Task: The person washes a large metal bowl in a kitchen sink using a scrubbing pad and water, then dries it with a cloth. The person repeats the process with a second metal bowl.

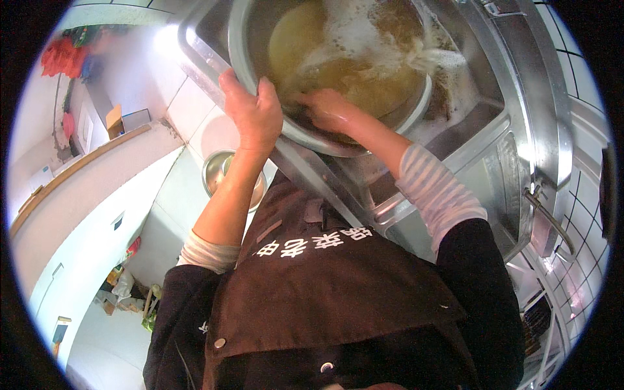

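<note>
A large round metal basin [239, 45] sits in the stainless steel sink [478, 71], holding cloudy yellowish water [370, 81] with white foam on it. Water and foam lie past its right rim, in the sink. My left hand [255, 112] grips the basin's left rim, thumb up along the edge. Inside the basin, close to its near left wall, is my right hand [330, 112]. Its fingers are curled and pressed together at the wall; whatever they hold is hidden in the shadow below them.
The sink's front edge [318, 179] runs between my body and the basin. On the right, a second sink section [481, 188] and a thin metal pipe [552, 224] stand by the tiled wall. A metal bowl [212, 174] is low down beside my left forearm.
</note>
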